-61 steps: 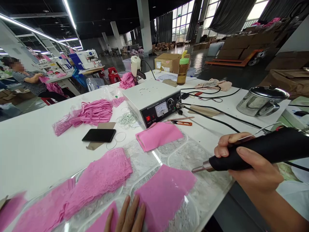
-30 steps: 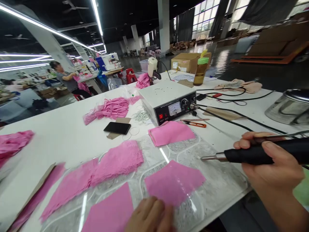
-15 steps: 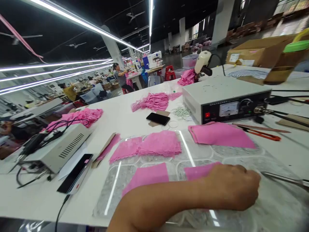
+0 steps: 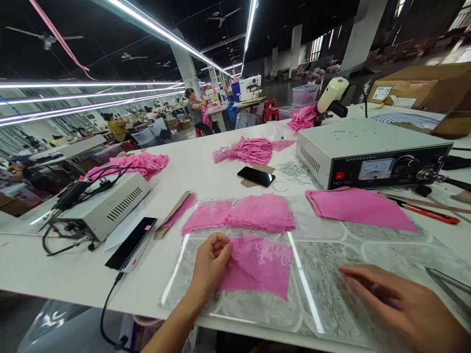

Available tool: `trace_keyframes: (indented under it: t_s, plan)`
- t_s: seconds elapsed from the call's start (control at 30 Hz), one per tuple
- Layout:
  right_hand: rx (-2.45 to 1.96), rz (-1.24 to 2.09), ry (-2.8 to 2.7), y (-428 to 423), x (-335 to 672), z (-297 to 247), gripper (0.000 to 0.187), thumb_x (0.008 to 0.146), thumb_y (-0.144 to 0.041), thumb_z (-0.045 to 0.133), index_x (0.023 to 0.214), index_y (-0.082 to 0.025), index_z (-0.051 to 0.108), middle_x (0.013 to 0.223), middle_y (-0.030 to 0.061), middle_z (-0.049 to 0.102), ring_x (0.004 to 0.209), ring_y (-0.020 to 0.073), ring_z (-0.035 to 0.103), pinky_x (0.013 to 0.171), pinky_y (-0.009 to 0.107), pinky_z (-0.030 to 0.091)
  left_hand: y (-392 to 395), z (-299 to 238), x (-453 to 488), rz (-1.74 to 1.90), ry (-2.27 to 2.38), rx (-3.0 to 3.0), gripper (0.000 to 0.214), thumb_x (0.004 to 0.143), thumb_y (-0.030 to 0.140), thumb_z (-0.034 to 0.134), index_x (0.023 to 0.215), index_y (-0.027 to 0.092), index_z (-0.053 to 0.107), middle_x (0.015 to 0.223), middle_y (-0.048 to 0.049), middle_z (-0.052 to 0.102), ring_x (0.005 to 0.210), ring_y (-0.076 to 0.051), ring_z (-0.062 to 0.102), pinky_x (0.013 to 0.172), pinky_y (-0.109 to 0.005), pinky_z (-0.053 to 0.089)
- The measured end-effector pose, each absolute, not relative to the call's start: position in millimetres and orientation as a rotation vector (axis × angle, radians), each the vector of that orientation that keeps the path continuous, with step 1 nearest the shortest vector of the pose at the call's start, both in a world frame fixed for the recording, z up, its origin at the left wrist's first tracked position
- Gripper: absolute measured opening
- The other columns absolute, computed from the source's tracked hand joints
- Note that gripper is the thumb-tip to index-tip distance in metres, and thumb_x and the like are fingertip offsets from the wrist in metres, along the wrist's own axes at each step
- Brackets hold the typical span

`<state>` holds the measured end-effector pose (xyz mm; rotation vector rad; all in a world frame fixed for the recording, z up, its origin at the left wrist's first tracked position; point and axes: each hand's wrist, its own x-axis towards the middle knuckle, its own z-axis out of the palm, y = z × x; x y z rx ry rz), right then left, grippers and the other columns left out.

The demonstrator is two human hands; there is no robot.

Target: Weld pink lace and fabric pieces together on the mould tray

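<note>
My left hand (image 4: pixel 213 260) is closed, thumb and fingers pinching the upper left edge of a pink lace piece (image 4: pixel 263 257). That piece lies over a plain pink fabric piece (image 4: pixel 239 280) on a clear, patterned mat (image 4: pixel 324 260). Off to the right, my right hand (image 4: pixel 401 304) hovers above the mat, slightly blurred, with fingers apart and nothing visible in them. A slim metal tool with two prongs (image 4: pixel 447 289) lies beyond it, partly cut off. Behind the pinched lace sit stacked pink lace pieces (image 4: pixel 261 213); farther right is a pile of plain pink pieces (image 4: pixel 360 208).
A grey-white box with a meter (image 4: pixel 379 166) stands at the back right, near an orange-handled cutter (image 4: pixel 437 214). A black phone (image 4: pixel 256 175) and pink strips (image 4: pixel 253 149) lie behind the mat. Left are another grey box (image 4: pixel 106 206) and a tablet (image 4: pixel 132 242).
My left hand has swung from the right side back to the left and now grips the lace, which lies over the plain piece. My right hand has come into view.
</note>
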<state>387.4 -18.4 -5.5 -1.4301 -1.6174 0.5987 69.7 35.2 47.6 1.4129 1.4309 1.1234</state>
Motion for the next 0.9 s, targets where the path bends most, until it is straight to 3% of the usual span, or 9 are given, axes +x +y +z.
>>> trace_keyframes:
  t_s: [0.1, 0.17, 0.27, 0.4, 0.63, 0.73, 0.83, 0.9]
  plan:
    - [-1.483, 0.572, -1.905, 26.5, 359.9, 11.9, 0.033, 0.086, -0.05, 0.05, 0.09, -0.025, 0.071, 0.076, 0.004, 0.069, 0.057, 0.02, 0.061, 0.052, 0.034, 0.051, 24.1, 39.5, 59.0, 1.145, 1.458, 1.392, 0.022, 0.079, 0.038, 0.058, 0.076, 0.018, 0.048, 0.057, 0.0043, 0.056, 0.045, -0.009, 0.055, 0.047, -0.019, 0.045]
    - [-1.497, 0.569, -2.032, 46.6, 340.4, 17.9, 0.029, 0.085, -0.043, 0.05, 0.093, -0.022, 0.069, 0.075, 0.0038, 0.068, 0.058, 0.019, 0.06, 0.053, 0.032, 0.048, 17.7, 35.4, 56.5, 1.147, 1.469, 1.415, 0.021, 0.081, 0.038, 0.056, 0.076, 0.018, 0.048, 0.056, 0.0042, 0.055, 0.046, -0.01, 0.055, 0.048, -0.02, 0.045]
    - [-1.461, 0.557, -2.116, 58.4, 317.5, 17.3, 0.019, 0.081, -0.036, 0.052, 0.08, -0.022, 0.065, 0.069, 0.002, 0.064, 0.056, 0.018, 0.056, 0.053, 0.03, 0.042, 8.5, 29.7, 53.1, 1.146, 1.514, 1.502, 0.018, 0.082, 0.035, 0.053, 0.077, 0.018, 0.05, 0.059, 0.003, 0.056, 0.05, -0.011, 0.055, 0.05, -0.021, 0.044]
    - [-1.403, 0.552, -2.164, 60.8, 304.9, 12.8, 0.019, 0.082, -0.032, 0.047, 0.068, -0.023, 0.056, 0.061, 0.0004, 0.059, 0.052, 0.0172, 0.052, 0.051, 0.03, 0.038, -3.3, 23.7, 42.5, 1.134, 1.639, 1.673, 0.007, 0.079, 0.025, 0.054, 0.075, 0.019, 0.056, 0.062, 0.0017, 0.058, 0.056, -0.013, 0.054, 0.056, -0.023, 0.043]
    - [-1.275, 0.561, -2.189, 61.0, 294.5, 18.2, 0.018, 0.085, -0.033, 0.048, 0.083, -0.023, 0.062, 0.072, 0.0028, 0.064, 0.053, 0.0173, 0.054, 0.053, 0.032, 0.045, -24.2, 17.5, 30.5, 1.091, 1.734, 1.941, 0.008, 0.079, 0.018, 0.051, 0.075, 0.021, 0.057, 0.095, -0.0082, 0.066, 0.091, -0.024, 0.062, 0.082, -0.039, 0.05]
    - [-1.094, 0.612, -2.307, 45.7, 293.1, 20.5, 0.018, 0.089, -0.034, 0.049, 0.088, -0.025, 0.064, 0.08, 0.0029, 0.066, 0.054, 0.0163, 0.058, 0.053, 0.031, 0.05, -33.1, 15.2, 24.7, 1.055, 1.778, 2.122, 0.012, 0.082, 0.016, 0.051, 0.089, 0.02, 0.06, 0.105, -0.011, 0.065, 0.097, -0.024, 0.063, 0.084, -0.04, 0.054]
    - [-0.919, 0.604, -2.445, 30.9, 296.5, 14.7, 0.016, 0.084, -0.031, 0.061, 0.099, -0.029, 0.067, 0.096, 0.0058, 0.068, 0.075, 0.021, 0.068, 0.062, 0.032, 0.058, -36.6, 16.0, 12.9, 0.966, 1.71, 2.37, 0.034, 0.084, 0.016, 0.057, 0.117, 0.021, 0.059, 0.126, -0.0151, 0.058, 0.11, -0.025, 0.06, 0.087, -0.04, 0.056]
    - [-0.845, 0.557, -2.47, 27.8, 299.3, 6.6, 0.017, 0.081, -0.028, 0.064, 0.097, -0.03, 0.068, 0.096, 0.0066, 0.069, 0.078, 0.0217, 0.069, 0.064, 0.031, 0.059, -34.6, 18.8, 3.8, 0.842, 1.608, 2.489, 0.035, 0.084, 0.018, 0.062, 0.118, 0.025, 0.061, 0.133, -0.0142, 0.054, 0.117, -0.027, 0.057, 0.089, -0.039, 0.056]
